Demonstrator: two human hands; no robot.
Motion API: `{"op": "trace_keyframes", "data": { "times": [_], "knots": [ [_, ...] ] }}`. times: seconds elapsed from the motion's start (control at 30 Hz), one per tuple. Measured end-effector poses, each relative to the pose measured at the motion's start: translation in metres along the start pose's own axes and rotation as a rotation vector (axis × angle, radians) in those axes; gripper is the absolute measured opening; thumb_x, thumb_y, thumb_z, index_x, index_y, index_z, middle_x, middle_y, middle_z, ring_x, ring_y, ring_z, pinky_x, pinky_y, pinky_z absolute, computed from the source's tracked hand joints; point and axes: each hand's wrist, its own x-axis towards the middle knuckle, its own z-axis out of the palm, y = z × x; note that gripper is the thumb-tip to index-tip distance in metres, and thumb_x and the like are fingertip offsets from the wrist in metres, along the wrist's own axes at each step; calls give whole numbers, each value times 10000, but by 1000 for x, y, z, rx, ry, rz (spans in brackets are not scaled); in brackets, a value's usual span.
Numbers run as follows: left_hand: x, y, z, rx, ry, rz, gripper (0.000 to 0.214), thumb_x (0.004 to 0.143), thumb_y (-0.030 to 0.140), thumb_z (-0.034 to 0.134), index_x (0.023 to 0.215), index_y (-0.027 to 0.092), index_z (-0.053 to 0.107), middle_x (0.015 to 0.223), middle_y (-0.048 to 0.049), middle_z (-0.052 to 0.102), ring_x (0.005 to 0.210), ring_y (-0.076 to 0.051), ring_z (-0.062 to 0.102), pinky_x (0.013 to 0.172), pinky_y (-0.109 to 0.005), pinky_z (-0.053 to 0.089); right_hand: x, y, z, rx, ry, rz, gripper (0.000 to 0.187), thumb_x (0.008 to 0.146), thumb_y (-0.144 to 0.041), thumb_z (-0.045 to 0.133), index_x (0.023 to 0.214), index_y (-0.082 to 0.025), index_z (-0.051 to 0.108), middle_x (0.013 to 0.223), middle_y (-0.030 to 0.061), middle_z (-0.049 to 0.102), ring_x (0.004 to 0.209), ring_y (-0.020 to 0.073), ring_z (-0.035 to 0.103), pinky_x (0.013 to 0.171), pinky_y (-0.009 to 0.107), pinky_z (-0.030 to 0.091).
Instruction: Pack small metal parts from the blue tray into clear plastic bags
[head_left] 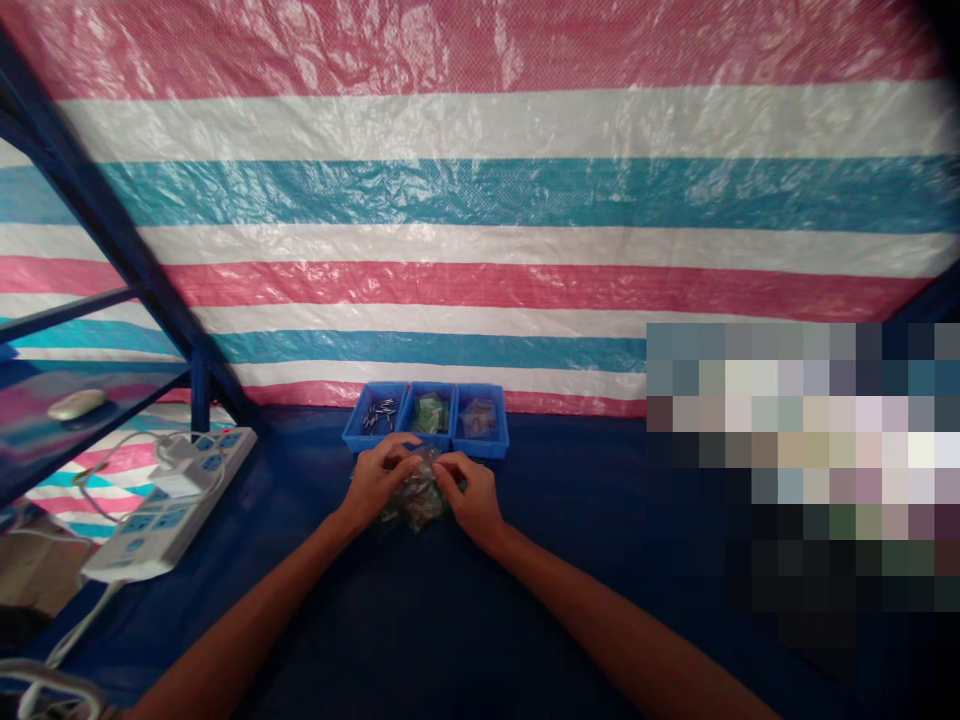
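Centre frame, our left hand (379,482) and right hand (469,495) pinch a clear plastic bag (414,497); blue plastic bins (426,443) above sit filled.

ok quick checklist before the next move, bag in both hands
Both hands on the bag: ok, left hand and right hand grip the clear plastic bag.
Three blue plastic bins in a row beyond the hands: ok.
Metal pins inside the left bin: ok.
Green packets inside the middle bin: ok.
Contents of the right bin's small bag: cannot tell, too small.
Bag's opening: cannot tell, fingers cover it.
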Motion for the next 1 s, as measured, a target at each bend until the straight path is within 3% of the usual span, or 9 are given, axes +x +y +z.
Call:
{"op": "trace_keyframes", "data": {
  "times": [0.1, 0.2, 0.53, 0.67, 0.77, 0.9, 1.0],
  "knots": [
    [0, 0, 0, -18, 54, 15, 264, 859, 365, 519, 1017, 166, 588, 607, 38, 563, 461, -87, 482, 493, -192, 410, 0, -2, -1, 22, 8, 11, 219, 874, -316, 486, 802, -163, 624, 701, 11, 631, 607, 122, 568, 618, 220, 433],
    [1, 2, -1, -24, 94, 35, 264, 900, 352, 444, 1017, 161, 582, 727, 3, 606, 484, -84, 489, 519, -201, 425, 2, -6, -2, 88, 24, 63, 220, 864, -333, 501, 781, -168, 620, 690, 14, 636, 592, 128, 582, 608, 227, 456],
    [1, 1, 0, 100, 46, 79, 277, 898, 361, 451, 977, 154, 616, 793, -28, 639, 529, -99, 530, 553, -208, 449, 40, -4, -16, 533, 268, 413, 361, 777, -501, 567, 886, -157, 563, 745, 58, 696, 548, 189, 663, 516, 299, 550],
    [3, 5, -4, 253, -105, 184, 268, 897, 349, 456, 980, 167, 634, 896, -48, 657, 687, -129, 592, 642, -221, 472, 49, 5, -24, 642, 329, 488, 350, 747, -467, 616, 894, -152, 571, 794, 76, 702, 578, 207, 682, 560, 338, 573],
    [3, 10, -7, 353, -289, 323, 274, 860, 367, 525, 1045, 196, 631, 996, -56, 640, 861, -161, 598, 774, -258, 479, 52, 9, -25, 718, 346, 520, 431, 739, -411, 648, 1063, -149, 538, 912, 98, 692, 681, 211, 699, 654, 355, 583],
    [1, 16, -10, 422, -301, 449, 303, 828, 372, 577, 1083, 218, 630, 1046, -68, 622, 977, -193, 564, 888, -314, 450, 51, 12, -25, 683, 348, 466, 547, 752, -348, 629, 1245, -194, 447, 1046, 83, 645, 774, 185, 693, 693, 329, 575],
    [4, 16, -15, 443, -270, 481, 275, 851, 338, 552, 1075, 198, 631, 1024, -86, 625, 960, -198, 561, 882, -336, 452, 51, 12, -30, 436, 244, 387, 372, 753, -306, 586, 1101, -175, 566, 976, 65, 651, 710, 165, 666, 584, 284, 554]
  ]
}}
